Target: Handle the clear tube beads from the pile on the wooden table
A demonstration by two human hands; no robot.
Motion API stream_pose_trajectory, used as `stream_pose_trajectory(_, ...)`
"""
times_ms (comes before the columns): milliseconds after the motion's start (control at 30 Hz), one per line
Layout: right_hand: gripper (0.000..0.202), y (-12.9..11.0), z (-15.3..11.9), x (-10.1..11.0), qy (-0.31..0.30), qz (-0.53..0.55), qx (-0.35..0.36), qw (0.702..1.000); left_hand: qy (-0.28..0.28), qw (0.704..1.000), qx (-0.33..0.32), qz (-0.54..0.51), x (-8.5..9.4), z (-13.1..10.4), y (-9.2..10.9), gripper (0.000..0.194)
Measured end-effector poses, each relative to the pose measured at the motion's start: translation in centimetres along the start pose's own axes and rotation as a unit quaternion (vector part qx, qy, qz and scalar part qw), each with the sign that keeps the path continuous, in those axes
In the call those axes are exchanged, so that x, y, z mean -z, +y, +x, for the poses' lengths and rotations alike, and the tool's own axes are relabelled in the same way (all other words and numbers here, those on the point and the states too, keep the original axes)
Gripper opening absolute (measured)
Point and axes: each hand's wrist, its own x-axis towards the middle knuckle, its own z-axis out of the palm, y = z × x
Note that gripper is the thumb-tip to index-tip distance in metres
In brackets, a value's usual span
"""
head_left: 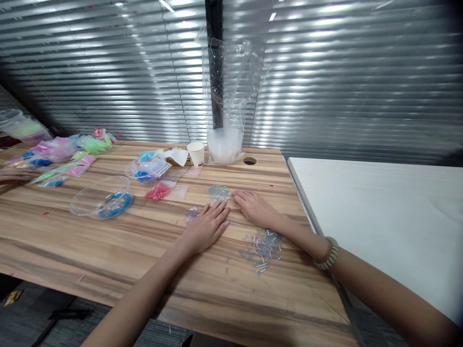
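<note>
My left hand (209,222) lies palm down on the wooden table with its fingers stretched out and slightly apart. Beside it, on its left, is a small pile of pale purple tube beads (192,214). A greenish-clear pile of similar beads (218,193) lies just past its fingertips. My right hand (256,208) also rests low on the table, fingers extended leftward, tips at the right edge of the greenish pile. Nothing shows in either hand, though the undersides are hidden. Closer to me, below the right wrist, spreads a larger scatter of clear tube beads (265,248).
A clear container with blue beads (117,205), a bag of red beads (158,192), a paper cup (196,154) and bagged stacked bowls (224,144) stand around. Colourful packets (60,149) lie far left, near another person's hand (16,176). A white table (376,207) adjoins on the right.
</note>
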Motion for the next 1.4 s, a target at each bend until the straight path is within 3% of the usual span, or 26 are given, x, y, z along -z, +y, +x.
stream_pose_trajectory(1100,0.028,0.4,0.1,1.0,-0.002,0.002,0.026,1.000,0.065,0.997,-0.039,-0.030,0.1,-0.1,-0.2,0.038)
stream_pose_trajectory(1267,0.029,-0.6,0.9,2.1,0.006,0.020,0.040,0.999,0.098,0.992,-0.060,-0.051,0.7,0.0,0.0,0.037)
stream_pose_trajectory(1400,0.033,-1.7,1.8,2.7,-0.015,0.073,0.028,0.997,0.157,0.980,-0.093,-0.076,1.3,0.0,0.1,0.036)
